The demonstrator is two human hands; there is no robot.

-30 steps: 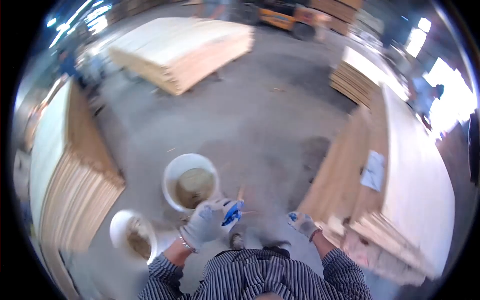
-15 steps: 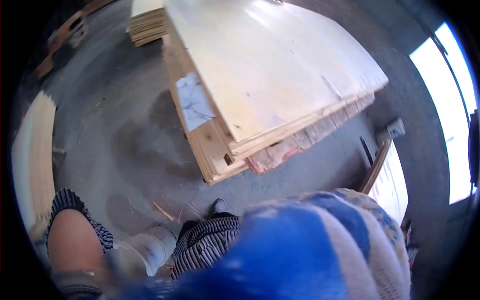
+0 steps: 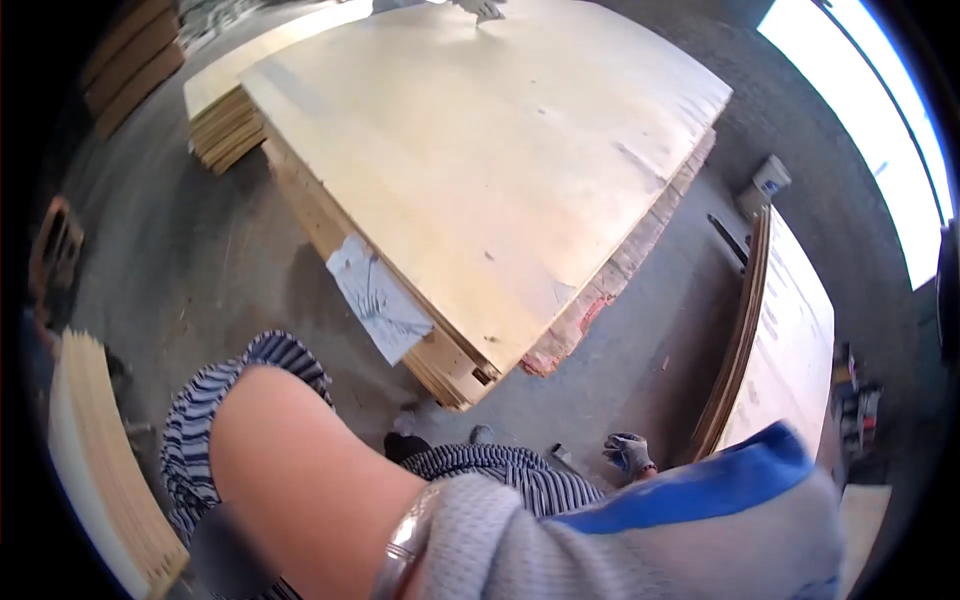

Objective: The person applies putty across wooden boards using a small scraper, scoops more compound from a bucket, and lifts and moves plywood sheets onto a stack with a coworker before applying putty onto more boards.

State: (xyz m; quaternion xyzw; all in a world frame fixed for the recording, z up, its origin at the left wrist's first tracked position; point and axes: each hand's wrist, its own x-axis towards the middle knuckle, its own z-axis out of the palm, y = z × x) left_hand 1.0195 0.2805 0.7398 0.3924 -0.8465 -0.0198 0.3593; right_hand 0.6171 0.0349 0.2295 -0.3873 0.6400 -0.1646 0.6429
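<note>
My left hand [image 3: 620, 545], in a grey knit glove with blue on it, is raised very close to the camera; its fingers cannot be made out. A silver band [image 3: 408, 530] circles that wrist, and the striped sleeve [image 3: 195, 430] is pushed up. Lower down, my right hand [image 3: 628, 452] hangs above the floor in a grey glove, fingers loosely apart and nothing visible in it. Ahead of both hands lies a large pale plywood sheet [image 3: 480, 190] on a stack. A marked white paper [image 3: 375, 300] hangs over the stack's left side.
At the far edge of the plywood is another person's gloved hand [image 3: 482, 10]. More boards [image 3: 225, 130] stand behind left, with edge-on stacks at lower left [image 3: 100, 450] and right [image 3: 775, 340]. A white bucket [image 3: 768, 180] sits on the floor at the right.
The view has shifted, so the plywood stack sits further left. My left forearm has swung inward across the lower view. My right hand has come into sight, as has the other person's hand.
</note>
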